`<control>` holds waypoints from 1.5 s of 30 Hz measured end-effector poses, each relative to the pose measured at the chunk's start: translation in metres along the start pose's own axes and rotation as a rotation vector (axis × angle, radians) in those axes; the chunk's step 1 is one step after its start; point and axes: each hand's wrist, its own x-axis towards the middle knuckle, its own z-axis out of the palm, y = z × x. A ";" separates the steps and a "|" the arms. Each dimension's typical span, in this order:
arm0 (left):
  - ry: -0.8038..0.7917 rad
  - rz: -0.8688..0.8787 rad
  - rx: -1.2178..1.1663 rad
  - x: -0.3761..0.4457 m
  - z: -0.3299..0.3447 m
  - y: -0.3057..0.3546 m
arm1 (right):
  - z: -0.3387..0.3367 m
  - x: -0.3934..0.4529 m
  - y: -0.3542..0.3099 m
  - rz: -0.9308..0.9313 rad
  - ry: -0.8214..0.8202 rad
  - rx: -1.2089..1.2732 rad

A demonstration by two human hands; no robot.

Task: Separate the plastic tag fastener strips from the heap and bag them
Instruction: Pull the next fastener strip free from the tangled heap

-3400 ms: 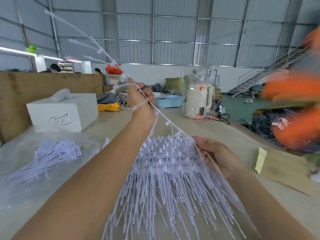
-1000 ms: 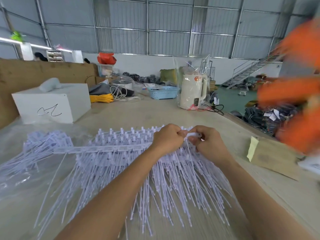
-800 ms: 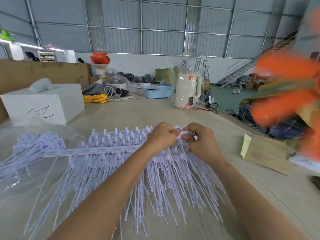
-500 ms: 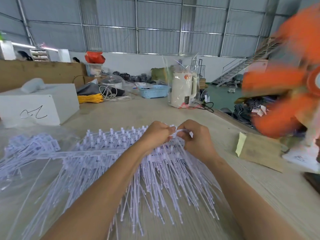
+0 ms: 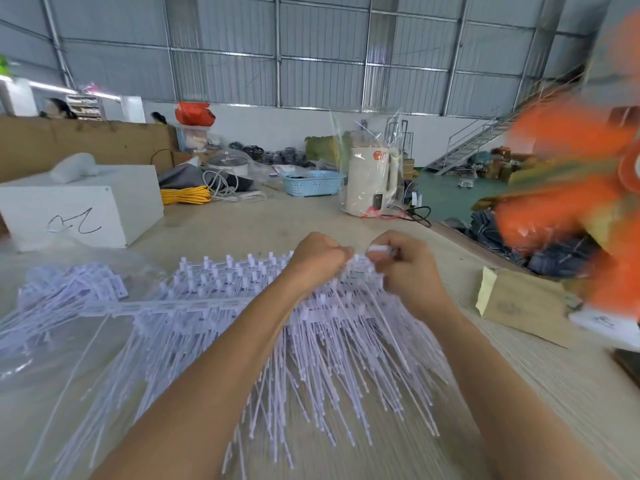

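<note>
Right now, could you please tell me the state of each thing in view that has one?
Left hand: curled, pinching a strip at the heap's far edge.
Right hand: curled, pinching a white strip end.
Heap of white plastic tag fastener strips: fanned flat on the table.
Clear plastic bag: lying flat, holding some strips.

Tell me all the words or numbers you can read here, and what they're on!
No text here can be read for sure.
White box: a black handwritten scribble, not clear letters.
White kettle: an orange logo, too small to read.
Cardboard piece: faint marks, too blurred to read.
White card at the right edge: dark print, too blurred to read.
</note>
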 end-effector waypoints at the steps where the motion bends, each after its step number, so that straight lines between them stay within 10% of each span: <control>1: 0.040 -0.009 0.055 0.002 -0.003 -0.005 | -0.009 0.002 -0.002 0.045 0.031 0.116; 13: -0.257 -0.092 0.080 -0.005 -0.015 0.000 | -0.020 0.003 -0.018 0.263 -0.095 0.601; 19: -0.425 0.009 0.304 -0.017 -0.039 0.006 | 0.017 -0.001 -0.017 0.308 -0.219 0.255; 45: -0.313 0.002 0.158 -0.011 -0.044 -0.011 | 0.036 0.005 -0.007 0.279 -0.287 0.209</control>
